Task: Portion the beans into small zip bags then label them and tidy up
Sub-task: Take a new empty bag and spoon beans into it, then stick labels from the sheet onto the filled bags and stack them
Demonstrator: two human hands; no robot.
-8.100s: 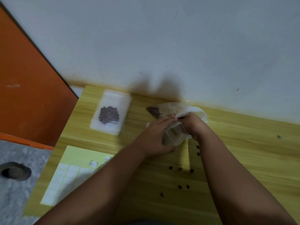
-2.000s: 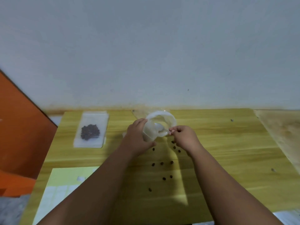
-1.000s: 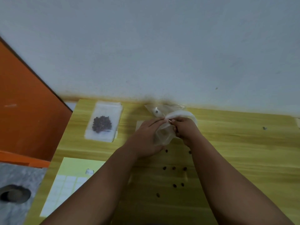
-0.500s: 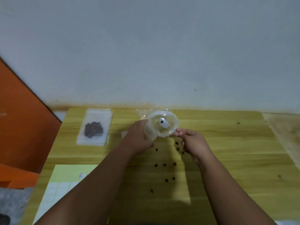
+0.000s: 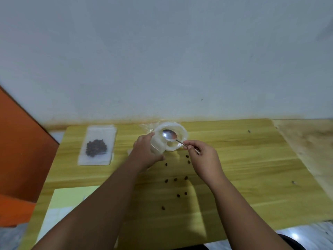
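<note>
Tipping the clear container [image 5: 170,139] toward you at frame centre, your left hand [image 5: 146,152] grips its side so its mouth faces the spoon [image 5: 169,135], pinched by the handle in your right hand [image 5: 203,157]. The spoon's bowl looks empty. Stray beans [image 5: 175,179] lie scattered just below, while one filled zip bag [image 5: 97,144] rests apart at left, likely kept clear of spills.

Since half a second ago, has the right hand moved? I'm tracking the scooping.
Yes. The right hand now holds a spoon with its bowl over the container mouth; earlier it held no visible spoon beside that rim.

Dim, soft focus, wide-angle edge bending, faint arm shadows
</note>
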